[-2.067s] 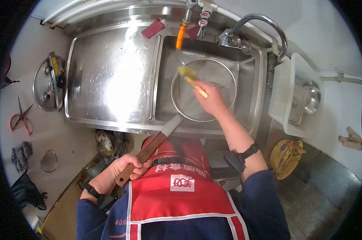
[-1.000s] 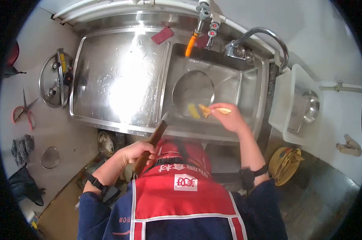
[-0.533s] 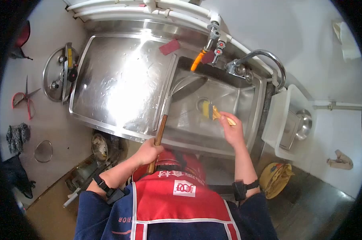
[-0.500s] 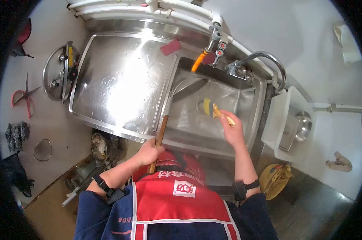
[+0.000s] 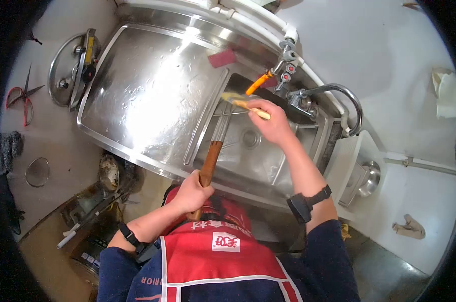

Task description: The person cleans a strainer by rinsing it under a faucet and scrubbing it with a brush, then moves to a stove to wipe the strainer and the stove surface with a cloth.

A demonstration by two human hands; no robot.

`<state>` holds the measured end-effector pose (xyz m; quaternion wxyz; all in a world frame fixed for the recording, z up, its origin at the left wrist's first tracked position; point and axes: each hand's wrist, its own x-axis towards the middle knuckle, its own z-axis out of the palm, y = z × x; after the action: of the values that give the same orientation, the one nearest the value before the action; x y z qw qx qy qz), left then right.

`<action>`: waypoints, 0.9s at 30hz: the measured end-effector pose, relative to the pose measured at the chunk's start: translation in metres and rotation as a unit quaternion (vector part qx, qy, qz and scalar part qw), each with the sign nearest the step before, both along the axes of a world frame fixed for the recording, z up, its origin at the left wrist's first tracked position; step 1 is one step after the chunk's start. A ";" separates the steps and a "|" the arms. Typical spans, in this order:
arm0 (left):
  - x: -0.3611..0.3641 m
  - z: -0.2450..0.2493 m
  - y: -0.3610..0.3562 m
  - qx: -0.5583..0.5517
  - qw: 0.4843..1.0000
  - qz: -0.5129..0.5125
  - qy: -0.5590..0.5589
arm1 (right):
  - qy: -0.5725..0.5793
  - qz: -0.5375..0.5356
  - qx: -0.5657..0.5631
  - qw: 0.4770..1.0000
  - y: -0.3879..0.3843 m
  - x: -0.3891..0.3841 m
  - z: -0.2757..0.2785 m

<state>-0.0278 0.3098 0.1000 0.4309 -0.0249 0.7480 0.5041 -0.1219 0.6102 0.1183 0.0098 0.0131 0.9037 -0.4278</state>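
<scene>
Wooden-handled utensil (image 5: 211,158) slants over the left side of the sink basin (image 5: 260,163), the left hand's (image 5: 192,192) fingers wrapped round its grip. The right hand's (image 5: 272,121) fingers pinch a brush (image 5: 242,103), its blurred yellow bristles at the utensil's far end; whether they touch, I cannot tell. An orange hose (image 5: 259,84) hangs just beyond the brush.

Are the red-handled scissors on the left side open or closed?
Open: the red-handled scissors show their two blades spread apart in a V.
</scene>
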 end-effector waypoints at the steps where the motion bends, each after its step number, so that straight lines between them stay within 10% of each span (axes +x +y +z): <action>1: 0.001 0.003 0.003 -0.013 1.000 -0.009 0.008 | -0.007 -0.005 -0.028 1.000 0.005 -0.002 -0.002; 8: -0.001 0.025 -0.002 -0.077 0.991 -0.088 0.060 | -0.116 -0.231 0.059 0.964 0.085 0.031 -0.025; 22: -0.095 -0.031 -0.080 -0.183 0.902 -0.323 0.219 | -0.004 -0.133 -0.207 0.969 0.015 0.063 -0.046; 27: -0.130 -0.056 -0.073 -0.169 0.897 -0.328 0.241 | -0.010 -0.224 0.038 0.974 0.041 0.052 -0.071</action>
<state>-0.1581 0.2364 0.0442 0.3675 0.2718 0.8689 0.1902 -0.0702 0.6511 0.0469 -0.0779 0.2198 0.8934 -0.3841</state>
